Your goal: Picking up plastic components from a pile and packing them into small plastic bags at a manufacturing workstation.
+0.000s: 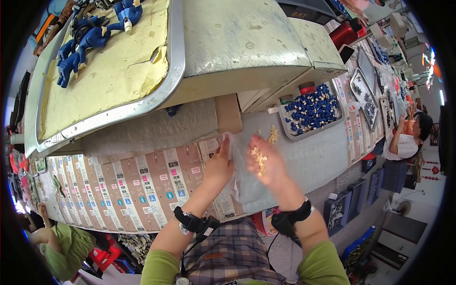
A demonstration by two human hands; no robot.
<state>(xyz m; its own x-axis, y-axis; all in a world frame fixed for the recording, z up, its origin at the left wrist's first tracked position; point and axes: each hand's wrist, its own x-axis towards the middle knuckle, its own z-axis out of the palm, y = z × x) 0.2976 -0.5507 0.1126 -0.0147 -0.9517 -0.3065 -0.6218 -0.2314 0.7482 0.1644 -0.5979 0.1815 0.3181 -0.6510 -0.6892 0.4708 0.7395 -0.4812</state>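
My left hand (219, 167) pinches the edge of a clear plastic bag (237, 151) over the middle of the table. Just to its right, my right hand (272, 166) is cupped, palm up and a little blurred, around a handful of small cream-coloured pieces (259, 160). More cream pieces (273, 134) lie in a small heap on the grey table surface (308, 161) beyond the right hand. A metal tray (311, 135) full of small blue-and-cream parts (311, 108) stands to the far right of both hands.
A pale metal machine housing (228, 42) rises ahead, with blue figures (90, 40) on a yellow-lined tray (114, 76) at upper left. Printed sheets (142, 183) cover the left tabletop. Co-workers sit at right (403, 142) and lower left (61, 242); bins (339, 209) stand at right.
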